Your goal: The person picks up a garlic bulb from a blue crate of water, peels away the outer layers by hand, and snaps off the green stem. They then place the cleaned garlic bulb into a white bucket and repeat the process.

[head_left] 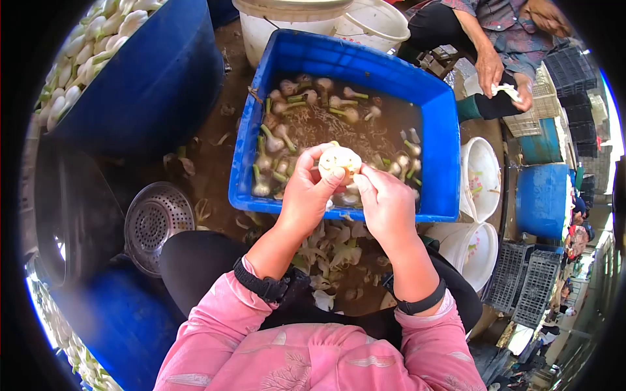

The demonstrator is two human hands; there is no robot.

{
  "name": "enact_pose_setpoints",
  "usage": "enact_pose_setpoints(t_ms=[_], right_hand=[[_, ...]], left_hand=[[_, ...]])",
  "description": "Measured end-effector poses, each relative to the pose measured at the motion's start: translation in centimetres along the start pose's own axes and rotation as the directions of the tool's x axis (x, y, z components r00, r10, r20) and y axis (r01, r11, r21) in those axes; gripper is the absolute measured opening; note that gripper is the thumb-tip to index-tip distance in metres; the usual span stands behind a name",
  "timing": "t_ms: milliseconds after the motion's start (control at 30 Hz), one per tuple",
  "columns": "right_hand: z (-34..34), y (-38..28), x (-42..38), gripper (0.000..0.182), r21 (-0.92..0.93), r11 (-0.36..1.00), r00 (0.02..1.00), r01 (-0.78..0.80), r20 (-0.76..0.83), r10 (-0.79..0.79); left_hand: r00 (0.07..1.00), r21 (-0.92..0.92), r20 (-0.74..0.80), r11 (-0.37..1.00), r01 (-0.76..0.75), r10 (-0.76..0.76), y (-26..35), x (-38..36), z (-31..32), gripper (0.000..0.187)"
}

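Note:
Between my two hands is a pale garlic bulb [340,160], its round root face turned up toward me. My left hand [312,184] wraps the bulb from the left, with the thumb over its lower edge. From the right, my right hand [386,195] pinches the bulb's side with thumb and fingertips. Both hands are above the near edge of a blue plastic tub [440,130] of murky water. Several garlic bulbs [280,133] with short green stems float in it, mostly along its left and far sides.
Peelings [339,251] litter the floor between my knees. A perforated metal strainer [156,218] lies at left, below a big blue vat [156,85] heaped with garlic. White buckets [479,176] stand right of the tub. Across from me, a person's hands [495,75] hold something white. Black crates [535,287] stack at right.

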State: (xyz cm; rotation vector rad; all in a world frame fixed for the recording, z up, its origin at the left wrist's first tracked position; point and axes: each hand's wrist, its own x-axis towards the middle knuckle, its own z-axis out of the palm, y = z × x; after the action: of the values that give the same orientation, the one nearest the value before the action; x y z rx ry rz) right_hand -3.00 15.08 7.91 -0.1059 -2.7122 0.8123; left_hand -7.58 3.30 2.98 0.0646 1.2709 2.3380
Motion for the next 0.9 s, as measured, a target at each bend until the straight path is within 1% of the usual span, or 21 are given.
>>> enact_pose_setpoints(t_ms=[33, 67, 167, 267, 367, 400, 433, 467, 500, 533, 567, 600, 633, 700, 733, 833, 867, 900], right_hand=[[-0.1, -0.4, -0.4, 0.017, -0.015, 1.000, 1.000, 0.007, 0.001, -0.007], [-0.1, -0.9, -0.7, 0.012, -0.030, 0.999, 0.999, 0.030, -0.043, -0.031], [-1.0, -2.0, -1.8, 0.011, -0.158, 0.987, 1.000, 0.004, 0.015, -0.002], [-2.2, -3.2, -2.5, 0.009, -0.288, 0.958, 1.000, -0.001, 0.027, 0.009], [-2.8, -3.0, -3.2, 0.017, -0.230, 0.973, 0.999, -0.021, -0.034, 0.013], [-3.2, -2.4, -3.3, 0.016, -0.160, 0.984, 0.997, -0.077, -0.029, 0.073], [-3.6, -1.2, -3.3, 0.016, -0.088, 0.987, 0.991, -0.134, -0.019, 0.133], [-3.9, 0.5, -3.2, 0.016, -0.105, 0.978, 0.983, -0.183, 0.003, 0.184], [-3.6, 3.0, -3.1, 0.018, -0.294, 0.910, 0.951, -0.293, 0.006, 0.309], [-3.6, 6.2, -3.5, 0.020, -0.322, 0.874, 0.884, -0.363, 0.176, 0.432], [-3.7, 8.0, -3.5, 0.022, -0.363, 0.833, 0.776, -0.417, 0.334, 0.534], [-4.5, 4.1, -3.1, 0.025, 0.102, 0.652, 0.622, -0.751, 0.438, 0.649], [-5.0, 1.4, -3.1, 0.024, 0.213, 0.671, 0.691, -0.710, 0.395, 0.605], [-4.6, -1.4, -3.7, 0.021, 0.353, 0.803, 0.877, -0.481, 0.211, 0.432], [-4.3, -1.5, -3.7, 0.019, 0.425, 0.801, 0.905, -0.421, 0.252, 0.342], [-4.3, -1.9, -3.3, 0.017, 0.189, 0.921, 0.918, -0.340, 0.277, 0.282], [-4.1, -1.9, -3.4, 0.016, 0.185, 0.940, 0.937, -0.288, 0.255, 0.237], [-4.0, -2.1, -3.6, 0.015, 0.219, 0.936, 0.943, -0.276, 0.250, 0.220]], left_hand=[[1.000, 0.064, -0.006, 0.998, -0.030, 0.031, 0.2, -0.6, 0.1, 0.046], [0.998, 0.088, -0.032, 0.995, -0.044, 0.047, 0.7, -1.3, 0.4, 0.047], [0.992, 0.189, 0.011, 0.974, -0.123, 0.123, 1.2, -2.9, 0.8, 0.046], [0.993, 0.242, 0.069, 0.964, -0.111, 0.097, 1.8, -3.8, 0.8, 0.044], [0.996, 0.154, 0.075, 0.988, 0.025, -0.037, 2.1, -4.3, 0.8, 0.041], [0.990, 0.052, 0.126, 0.997, 0.055, -0.061, 2.2, -4.4, 0.9, 0.035], [0.972, -0.097, 0.216, 0.988, 0.120, -0.097, 2.4, -4.4, 0.7, 0.033], [0.944, -0.235, 0.308, 0.952, 0.198, -0.120, 2.5, -4.3, 0.3, 0.032], [0.908, -0.360, 0.398, 0.889, 0.283, -0.128, 2.8, -4.2, -0.1, 0.032], [0.902, -0.376, 0.359, 0.848, 0.374, -0.239, 3.2, -4.1, -0.5, 0.038], [0.898, -0.435, 0.369, 0.809, 0.396, -0.241, 3.2, -4.0, -1.0, 0.038], [0.891, -0.460, 0.392, 0.790, 0.405, -0.229, 2.7, -3.5, -1.3, 0.039], [0.885, -0.487, 0.409, 0.766, 0.419, -0.224, 2.3, -3.3, -1.7, 0.039], [0.863, -0.489, 0.427, 0.734, 0.472, -0.271, 1.8, -3.5, -1.5, 0.039], [0.849, -0.483, 0.442, 0.721, 0.497, -0.288, 1.8, -3.3, -1.3, 0.040], [0.804, -0.450, 0.498, 0.695, 0.560, -0.325, 1.4, -3.2, -1.4, 0.039], [0.806, -0.457, 0.493, 0.690, 0.561, -0.329, 1.4, -3.1, -1.4, 0.040], [0.806, -0.461, 0.488, 0.685, 0.564, -0.334, 1.3, -3.0, -1.5, 0.040]])
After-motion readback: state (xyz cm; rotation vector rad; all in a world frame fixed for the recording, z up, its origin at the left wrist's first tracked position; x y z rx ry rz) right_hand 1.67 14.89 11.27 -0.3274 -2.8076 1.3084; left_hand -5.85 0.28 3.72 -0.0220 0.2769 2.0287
